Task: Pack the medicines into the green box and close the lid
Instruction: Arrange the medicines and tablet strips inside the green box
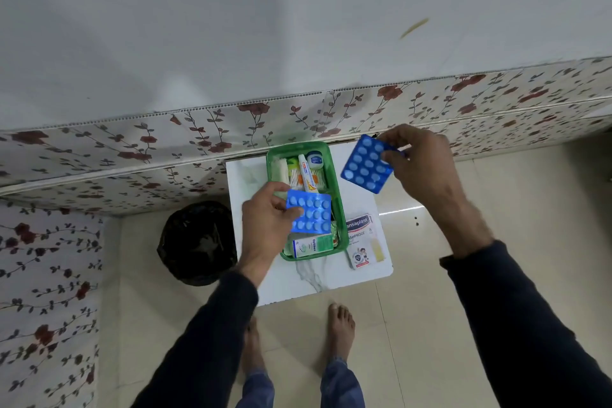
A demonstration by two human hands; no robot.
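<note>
small white marble-patterned table [298,281], open green box [341,209], plaster packet [364,242] just beside it

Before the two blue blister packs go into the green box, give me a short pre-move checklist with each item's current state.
1. Left hand grips its blue blister pack: ok.
2. Right hand grips the second blister pack: ok.
3. Green box open: ok.
4. Free room left in the box: cannot tell, already crowded.
5. All medicines packed: not ok, plaster packet lies on the table.
6. Lid located: not ok, none in view.
</note>
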